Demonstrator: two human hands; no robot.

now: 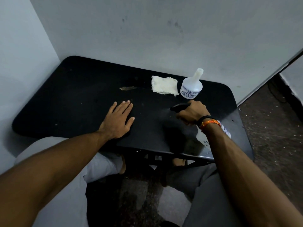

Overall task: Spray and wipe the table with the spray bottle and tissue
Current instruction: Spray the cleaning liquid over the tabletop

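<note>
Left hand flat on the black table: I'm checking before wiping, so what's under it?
Only bare black table shows around the flat left hand. The folded white tissue lies apart, farther back. Whatever the palm covers is hidden.

The right hand [191,113] hides most of the spray bottle [180,106]; the white bottle's [191,86] label print is too small to read.

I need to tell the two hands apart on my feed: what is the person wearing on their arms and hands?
Both forearms are bare, with no sleeves in view and no gloves. The left hand and its wrist carry nothing. The right hand is marked by wristbands: a black band nearest the hand and an orange thread band just behind it. No rings or watch are visible on either hand.
</note>
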